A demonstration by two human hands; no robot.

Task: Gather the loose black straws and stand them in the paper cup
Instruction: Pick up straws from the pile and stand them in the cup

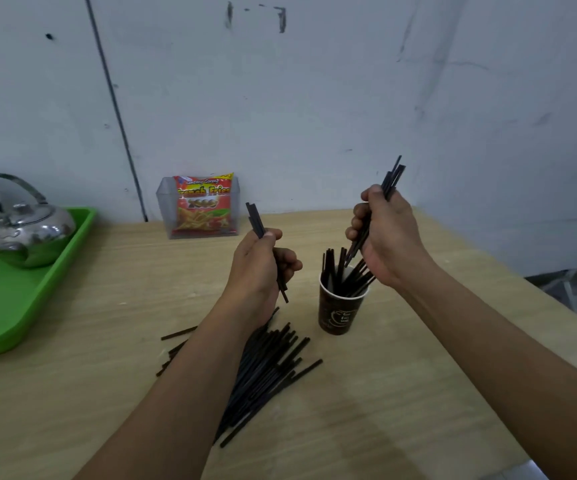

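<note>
The left hand [261,268] is raised above the wooden table [107,393], fingers curled round a small bunch [256,220] of black straws that slants up toward the far left and sticks out below the fist. The right hand [389,233] is raised further right, gripping a second bunch [392,180] whose lower ends point down over the paper cup [337,313]; whether those ends touch what is in the cup cannot be told. The dark brown cup stands upright near the middle of the table, just right of the left hand, with standing straws [330,268] leaning against its rim. The loose pile [269,362] of straws lies flat on the near part of the table, left of the cup and partly hidden under the left forearm, with a few strays to its left. At the far left a green tray [20,306] carries a shiny metal kettle [27,230]. Against the far wall [315,98] stands a clear holder [162,202] with a red snack packet [202,206] in it.
</note>
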